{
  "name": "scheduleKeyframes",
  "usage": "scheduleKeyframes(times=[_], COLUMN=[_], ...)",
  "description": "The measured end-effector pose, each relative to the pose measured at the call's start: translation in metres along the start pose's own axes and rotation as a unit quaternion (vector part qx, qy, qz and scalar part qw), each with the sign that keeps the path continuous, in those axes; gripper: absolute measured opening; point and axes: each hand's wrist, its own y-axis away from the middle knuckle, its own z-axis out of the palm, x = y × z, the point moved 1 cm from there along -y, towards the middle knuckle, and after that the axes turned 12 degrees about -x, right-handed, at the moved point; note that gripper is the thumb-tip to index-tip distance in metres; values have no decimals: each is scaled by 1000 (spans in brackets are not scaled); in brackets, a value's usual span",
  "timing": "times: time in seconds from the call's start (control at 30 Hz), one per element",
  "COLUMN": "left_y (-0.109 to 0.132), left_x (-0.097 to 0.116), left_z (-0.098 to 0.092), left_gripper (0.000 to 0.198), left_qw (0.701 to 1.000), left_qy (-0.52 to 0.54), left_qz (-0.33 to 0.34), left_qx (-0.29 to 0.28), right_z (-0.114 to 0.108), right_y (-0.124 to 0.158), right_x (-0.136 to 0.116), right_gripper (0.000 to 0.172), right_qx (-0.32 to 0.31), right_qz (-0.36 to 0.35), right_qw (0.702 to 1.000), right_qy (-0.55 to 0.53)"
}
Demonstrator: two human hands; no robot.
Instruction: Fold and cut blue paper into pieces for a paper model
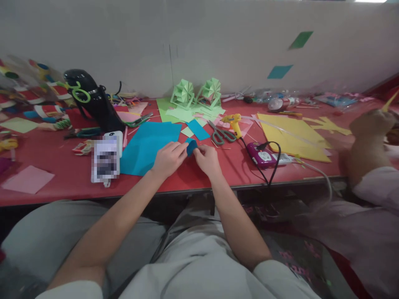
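Between my two hands is a small piece of blue paper (191, 147), curled or folded, just above the red tabletop. My left hand (170, 158) pinches its left side, partly over the edge of a large blue sheet (149, 143). My right hand (207, 160) closes finger and thumb on its right edge. Just beyond lie a blue paper strip (198, 129), a small pale green square (187, 132) and grey-handled scissors (222, 135). A yellow glue gun (233, 123) stands to the right of the scissors.
Left of me are a phone (106, 160) and a black bottle (93, 99). Green folded-paper models (183, 94) stand by the wall. Rightward, a purple power strip (261, 155) trails cables near yellow sheets (293, 137). Another person's hand (372, 122) holds something yellow at far right.
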Motion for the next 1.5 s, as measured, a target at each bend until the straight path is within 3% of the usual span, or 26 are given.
scheduleKeyframes(times=[0.23, 0.57, 0.73, 0.9, 1.07, 1.17, 1.33, 1.5], left_y=[0, -3, -4, -5, -5, -5, -3, -2], left_x=[5, 2, -3, -3, -1, 0, 2, 4], left_z=[-4, -4, 2, 3, 3, 3, 3, 1], left_gripper=[30, 21, 13, 42, 42, 39, 39, 29], left_qw=[1000, 997, 988, 968, 972, 974, 975, 977], left_qy=[8, 69, 119, 205, 210, 218, 216, 209], left_qz=[0, -35, -93, -144, -94, -53, -47, -24], left_qx=[-3, 14, 25, 32, 44, 24, -7, -46], right_z=[0, 6, 8, 12, 12, 12, 9, 5], right_y=[-3, 4, 4, 2, 2, 2, 2, 3], right_x=[5, -6, -5, -1, 0, 0, 3, 6], right_gripper=[15, 17, 19, 18, 14, 14, 15, 14], right_qx=[42, 71, 65, 83, 107, 111, 115, 81], right_qz=[19, -39, -66, -115, -141, -141, -109, -106], right_qw=[985, 996, 996, 989, 984, 983, 987, 991], right_qy=[-169, -49, 18, 35, 29, 35, 29, -1])
